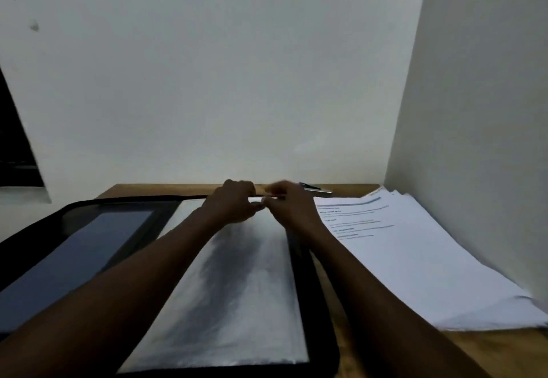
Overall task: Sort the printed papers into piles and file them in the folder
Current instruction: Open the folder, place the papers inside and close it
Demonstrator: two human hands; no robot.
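A black zip folder [315, 303] lies open on the wooden desk, with clear plastic sleeves [237, 288] on its right half and a dark pocket panel [89, 244] on its left half. Both hands meet at the far top edge of the sleeves. My left hand [234, 204] and my right hand [289, 204] have curled fingers that pinch the sleeve's top edge, fingertips almost touching each other. A stack of printed papers [415, 259], slightly fanned, lies on the desk to the right of the folder.
A pen [315, 187] lies at the back of the wooden desk [489, 351], behind my right hand. White walls close the desk in at the back and on the right. A dark window edge [14, 146] shows at far left.
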